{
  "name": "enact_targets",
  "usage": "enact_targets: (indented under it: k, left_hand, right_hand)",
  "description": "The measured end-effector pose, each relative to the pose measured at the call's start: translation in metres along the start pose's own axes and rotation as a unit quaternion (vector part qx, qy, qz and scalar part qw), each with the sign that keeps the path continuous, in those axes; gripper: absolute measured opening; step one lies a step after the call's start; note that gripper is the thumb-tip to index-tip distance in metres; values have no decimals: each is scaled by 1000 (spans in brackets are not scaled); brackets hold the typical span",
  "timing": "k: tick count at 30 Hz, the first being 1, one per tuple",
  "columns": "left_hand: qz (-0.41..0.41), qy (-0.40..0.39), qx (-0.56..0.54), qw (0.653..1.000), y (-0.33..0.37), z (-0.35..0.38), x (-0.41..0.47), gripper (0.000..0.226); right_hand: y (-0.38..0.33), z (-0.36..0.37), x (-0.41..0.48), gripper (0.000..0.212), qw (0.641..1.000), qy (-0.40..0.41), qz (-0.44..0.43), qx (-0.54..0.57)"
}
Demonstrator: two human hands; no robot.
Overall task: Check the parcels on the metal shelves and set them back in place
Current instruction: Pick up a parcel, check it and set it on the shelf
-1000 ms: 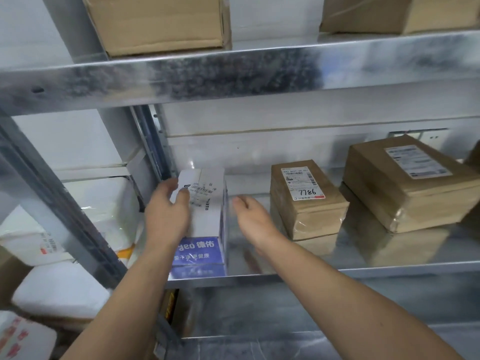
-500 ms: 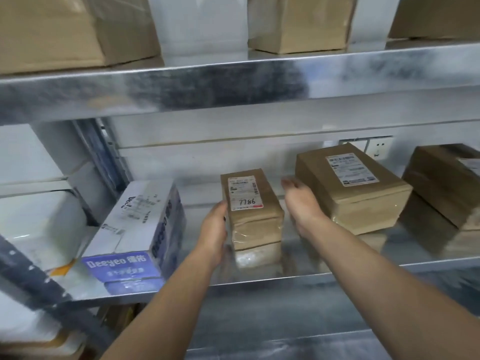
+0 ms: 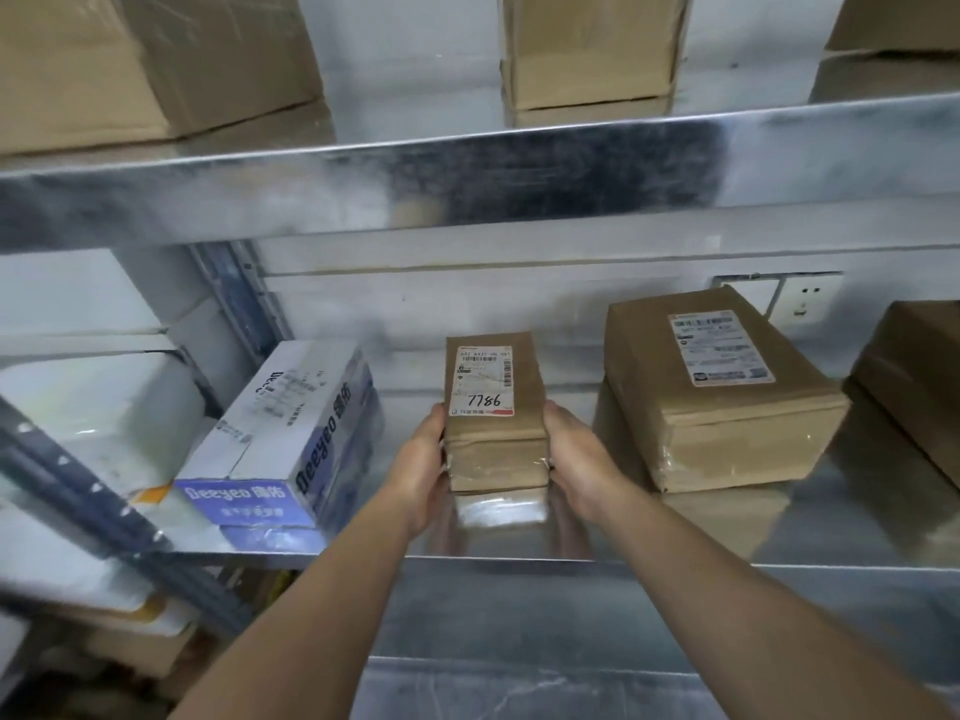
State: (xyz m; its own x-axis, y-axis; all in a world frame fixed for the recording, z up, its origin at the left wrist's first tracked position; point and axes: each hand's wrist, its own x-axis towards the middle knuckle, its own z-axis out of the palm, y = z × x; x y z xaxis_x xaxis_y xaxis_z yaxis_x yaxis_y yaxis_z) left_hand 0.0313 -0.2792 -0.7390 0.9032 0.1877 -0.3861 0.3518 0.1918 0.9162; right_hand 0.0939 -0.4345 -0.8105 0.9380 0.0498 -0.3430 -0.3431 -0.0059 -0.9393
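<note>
Both bare forearms reach up and forward from below, side by side. The left hand (image 3: 421,459) and right hand (image 3: 579,454) clamp the near end of the small brown parcel (image 3: 496,439) from either side, their fingers (image 3: 558,420) curled against its flanks. The parcel sits mid-way along the metal shelf (image 3: 857,491), near the front lip; whether it rests on the steel or is just lifted cannot be told. Its long axis runs from the front edge towards the back wall, and its label (image 3: 483,379), marked 7786, faces up. A white-and-blue Deeyeo box (image 3: 291,433) lies near on the left and a larger brown parcel (image 3: 727,407) near on the right. The upper shelf (image 3: 467,184) carries cardboard boxes (image 3: 592,49).
</note>
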Motion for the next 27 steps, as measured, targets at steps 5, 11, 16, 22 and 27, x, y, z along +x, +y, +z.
enact_targets:
  k: [5,11,16,22,27]
  left_hand:
    - [-15,2,11,1000,3,-9,-7,37]
    - [9,-8,41,999,-2,-21,5,34]
    - [-11,-13,43,999,-2,-29,10,36]
    - [-4,-54,35,998,-3,-29,12,31]
    - [-3,-62,30,998,-2,-32,11,28]
  right_hand:
    - [-27,8,-39,40,999,10,39,11]
    - [-19,11,-32,36,998,42,48,16]
    - [-13,14,-26,42,996,35,71,42]
    - [-13,14,-28,47,994,41,91,45]
    - [-16,21,-35,48,995,45,77,40]
